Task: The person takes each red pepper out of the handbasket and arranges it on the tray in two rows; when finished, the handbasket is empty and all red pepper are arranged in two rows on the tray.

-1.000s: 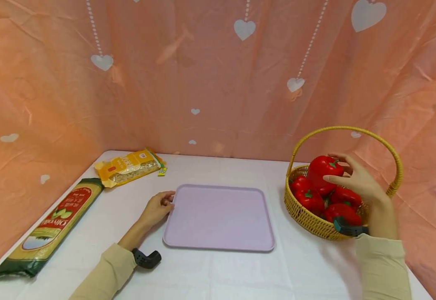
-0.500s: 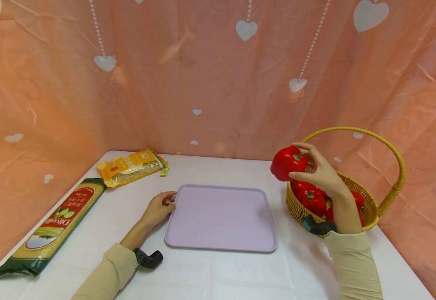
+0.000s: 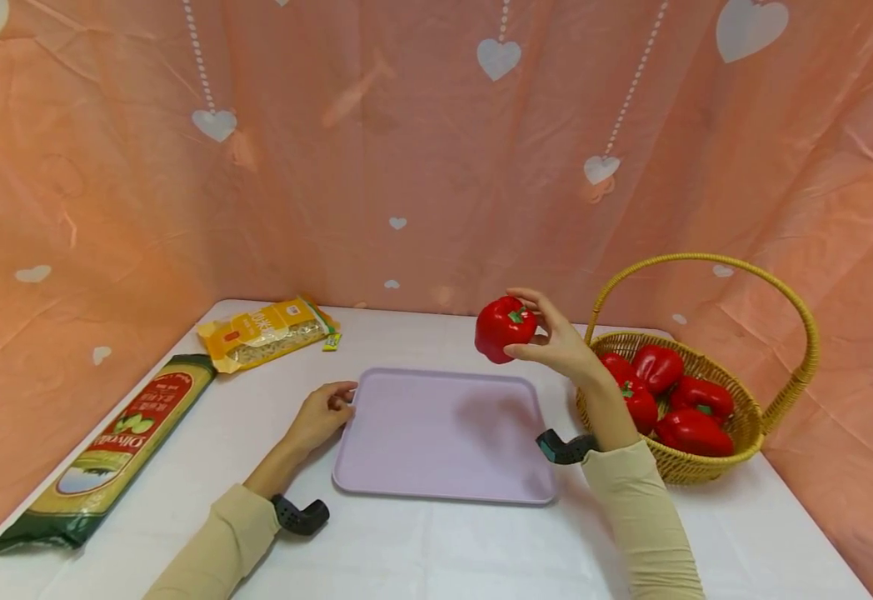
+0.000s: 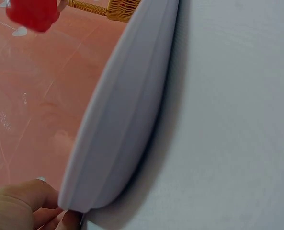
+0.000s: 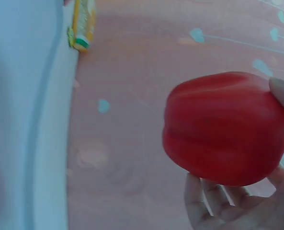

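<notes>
My right hand (image 3: 566,348) holds a red bell pepper (image 3: 496,332) with a green stem, thumb on one side and fingers on the other, raised above the far right part of the tray. In the right wrist view the bell pepper (image 5: 228,127) shows large, fingers beneath it. At the left rim of the flat lilac tray (image 3: 421,442), my left hand (image 3: 318,418) grips the edge. The left wrist view has the fingers (image 4: 41,196) right at the tray's rim (image 4: 118,96).
A yellow wicker basket (image 3: 682,472) with a tall handle stands at the right, with several red peppers (image 3: 695,432) inside. A yellow grain bag (image 3: 267,333) and a small green-yellow packet (image 3: 331,342) lie at the back left. A long green-gold package (image 3: 110,446) lies along the left side.
My right hand has lifted the bell pepper out of the basket and carried it left, over the tray. The left hand stays at the tray's left rim.
</notes>
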A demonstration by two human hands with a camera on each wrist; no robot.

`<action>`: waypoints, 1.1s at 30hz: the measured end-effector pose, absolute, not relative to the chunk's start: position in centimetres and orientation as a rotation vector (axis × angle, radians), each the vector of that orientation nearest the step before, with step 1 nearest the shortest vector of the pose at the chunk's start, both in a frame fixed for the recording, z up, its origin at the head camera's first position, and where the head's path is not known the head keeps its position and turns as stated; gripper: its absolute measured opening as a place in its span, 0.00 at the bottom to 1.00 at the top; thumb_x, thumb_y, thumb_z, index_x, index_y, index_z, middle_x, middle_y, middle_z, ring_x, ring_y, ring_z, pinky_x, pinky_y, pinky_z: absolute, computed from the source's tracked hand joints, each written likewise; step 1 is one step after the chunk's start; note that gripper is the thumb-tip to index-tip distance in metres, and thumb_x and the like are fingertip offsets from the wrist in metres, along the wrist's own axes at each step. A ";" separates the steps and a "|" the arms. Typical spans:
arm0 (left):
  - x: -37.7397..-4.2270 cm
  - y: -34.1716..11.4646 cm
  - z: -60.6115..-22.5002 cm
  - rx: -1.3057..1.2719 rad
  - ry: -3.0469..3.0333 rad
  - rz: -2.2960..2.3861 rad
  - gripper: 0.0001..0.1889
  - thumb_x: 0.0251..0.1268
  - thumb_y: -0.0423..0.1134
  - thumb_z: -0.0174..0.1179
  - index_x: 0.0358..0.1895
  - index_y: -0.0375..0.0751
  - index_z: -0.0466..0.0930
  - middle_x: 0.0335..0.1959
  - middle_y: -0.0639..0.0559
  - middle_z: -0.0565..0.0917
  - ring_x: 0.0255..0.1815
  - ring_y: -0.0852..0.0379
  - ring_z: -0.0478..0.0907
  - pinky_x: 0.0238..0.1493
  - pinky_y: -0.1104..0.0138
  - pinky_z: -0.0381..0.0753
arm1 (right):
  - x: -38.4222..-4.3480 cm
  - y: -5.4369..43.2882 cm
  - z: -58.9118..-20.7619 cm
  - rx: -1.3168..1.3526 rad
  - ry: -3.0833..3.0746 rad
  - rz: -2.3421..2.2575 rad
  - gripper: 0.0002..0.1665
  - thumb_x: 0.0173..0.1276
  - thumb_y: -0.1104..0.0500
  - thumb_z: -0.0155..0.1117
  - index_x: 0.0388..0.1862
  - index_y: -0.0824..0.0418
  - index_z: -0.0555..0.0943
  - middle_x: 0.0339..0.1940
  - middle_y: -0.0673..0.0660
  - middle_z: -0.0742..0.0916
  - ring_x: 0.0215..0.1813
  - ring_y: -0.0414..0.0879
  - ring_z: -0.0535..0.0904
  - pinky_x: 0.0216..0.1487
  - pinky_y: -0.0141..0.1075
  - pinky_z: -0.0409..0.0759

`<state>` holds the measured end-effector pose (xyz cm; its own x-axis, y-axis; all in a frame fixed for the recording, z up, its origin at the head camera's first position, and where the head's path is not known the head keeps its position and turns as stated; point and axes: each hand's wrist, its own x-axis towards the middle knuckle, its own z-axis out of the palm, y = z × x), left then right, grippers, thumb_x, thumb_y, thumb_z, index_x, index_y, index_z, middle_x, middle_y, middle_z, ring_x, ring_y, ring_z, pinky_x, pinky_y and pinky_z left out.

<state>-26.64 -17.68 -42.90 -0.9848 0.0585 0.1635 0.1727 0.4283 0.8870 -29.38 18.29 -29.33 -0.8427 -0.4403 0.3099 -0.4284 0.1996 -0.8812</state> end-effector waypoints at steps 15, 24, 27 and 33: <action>-26.8 -17.6 -43.0 -0.177 -2.575 -1.604 0.22 0.54 0.23 0.56 0.56 0.24 0.71 0.43 0.36 0.77 0.33 0.57 0.69 0.29 0.74 0.70 | -31.6 12.0 -33.3 -0.781 2.337 -1.811 0.40 0.53 0.68 0.68 0.65 0.61 0.64 0.62 0.61 0.71 0.61 0.57 0.67 0.57 0.46 0.72; -26.7 -17.6 -43.0 -0.181 -2.572 -1.589 0.22 0.54 0.23 0.56 0.55 0.23 0.71 0.42 0.36 0.77 0.33 0.57 0.70 0.29 0.74 0.70 | -30.2 9.1 -33.4 -0.735 2.333 -1.799 0.38 0.55 0.67 0.66 0.65 0.65 0.63 0.62 0.63 0.71 0.61 0.60 0.68 0.54 0.45 0.75; -26.7 -17.5 -43.0 -0.193 -2.573 -1.580 0.22 0.54 0.23 0.56 0.55 0.23 0.71 0.42 0.36 0.78 0.33 0.58 0.70 0.30 0.74 0.70 | -30.3 8.4 -34.0 -0.708 2.310 -1.807 0.37 0.55 0.67 0.66 0.64 0.66 0.63 0.61 0.64 0.72 0.61 0.60 0.69 0.54 0.45 0.75; -26.8 -17.6 -43.1 -0.224 -2.555 -1.585 0.22 0.53 0.22 0.55 0.55 0.22 0.71 0.42 0.35 0.77 0.34 0.58 0.71 0.29 0.74 0.71 | -30.8 7.0 -35.3 -0.728 2.267 -1.820 0.36 0.56 0.67 0.66 0.63 0.68 0.65 0.60 0.66 0.72 0.61 0.61 0.69 0.57 0.44 0.73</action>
